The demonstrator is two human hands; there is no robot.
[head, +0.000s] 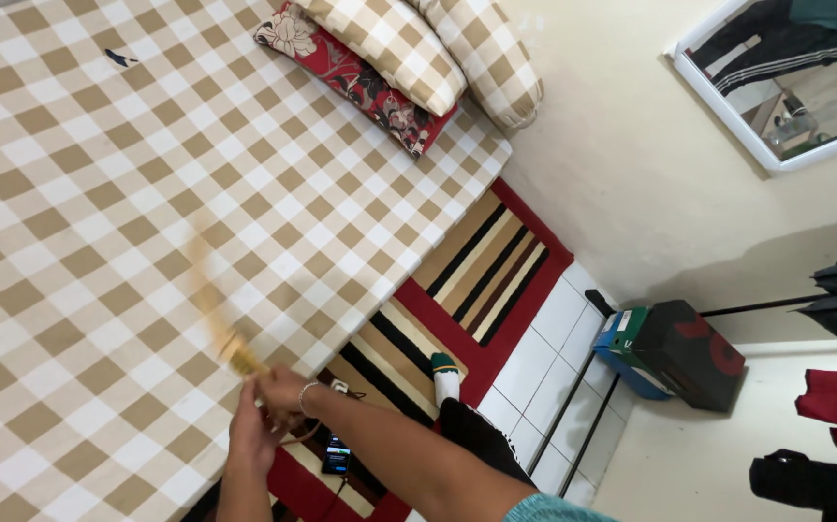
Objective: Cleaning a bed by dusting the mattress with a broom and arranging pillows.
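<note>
Two hands meet low in the frame, a little left of centre, and we see them wrapped together around the handle of a straw broom (213,307). The left hand (249,437) sits lower, its forearm running down to the bottom edge, fingers clenched on the handle. The right hand (286,391), with a thin bracelet at the wrist, closes on the same handle just above and to the right, its arm stretching down towards the lower right. The broom is blurred; its pale bristles fan up and to the left from the hands, over the bed (99,193), though we cannot tell whether they touch the cloth.

The bed fills the left half of the frame under a tan and white checked sheet. At the top centre lie two checked pillows (418,48) resting on a red flowered pillow (360,82). A small dark scrap (120,59) lies on the sheet at the upper left.

Right of the bed, a red rug with black and cream stripes (481,261) covers white floor tiles. A phone (335,454) lies on the rug just right of the hands. A foot in a white and green sock (446,379) stands on the rug near the centre bottom. Stacked boxes (675,353) sit against the wall at the right, and a mirror (786,72) hangs at the upper right.
</note>
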